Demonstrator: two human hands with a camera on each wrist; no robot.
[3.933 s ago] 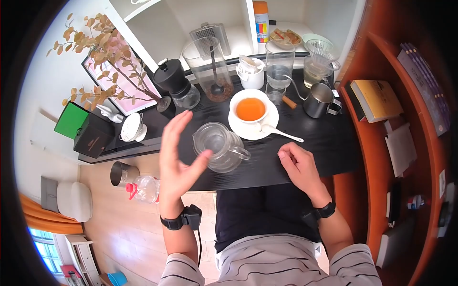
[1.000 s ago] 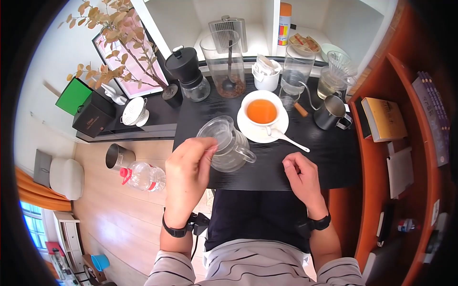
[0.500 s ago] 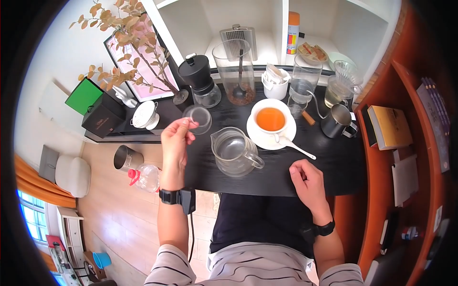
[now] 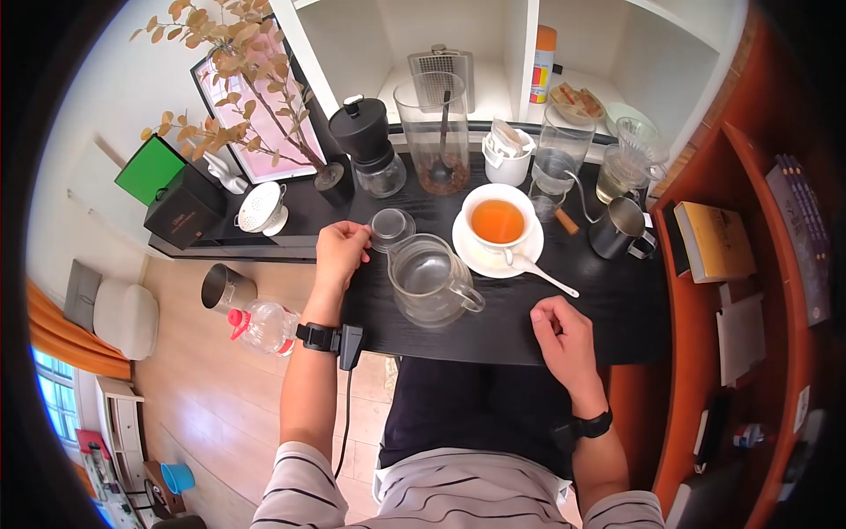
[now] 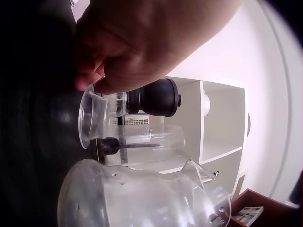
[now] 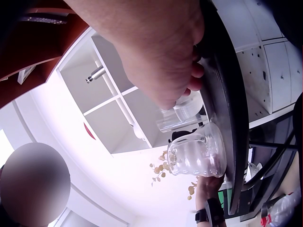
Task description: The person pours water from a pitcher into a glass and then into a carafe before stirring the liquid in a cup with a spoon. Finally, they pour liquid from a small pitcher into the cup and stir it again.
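My left hand point(image 4: 342, 256) pinches the rim of a small round glass lid point(image 4: 391, 227), which is down on the black table point(image 4: 520, 331) behind and left of the glass pitcher point(image 4: 427, 282). In the left wrist view the fingertips meet the edge of the lid point(image 5: 90, 118), with the pitcher point(image 5: 142, 198) close by. The pitcher stands upright and uncovered, its handle to the right. My right hand point(image 4: 567, 346) rests loosely curled at the table's front edge, holding nothing. Right of the pitcher, a white cup of orange-brown liquid point(image 4: 497, 221) sits on a saucer with a white spoon point(image 4: 546, 275).
Behind the lid stand a black-topped grinder point(image 4: 368, 145) and a tall glass with a black spoon point(image 4: 436, 145). A white canister point(image 4: 507, 163), a steel kettle point(image 4: 617, 231) and a glass dripper point(image 4: 627, 145) line the back. A bottle point(image 4: 266, 328) is on the floor at left.
My left hand has lifted the lid off the pitcher, moved it left and back, and lowered it onto the table. The right hand stays by the front edge.
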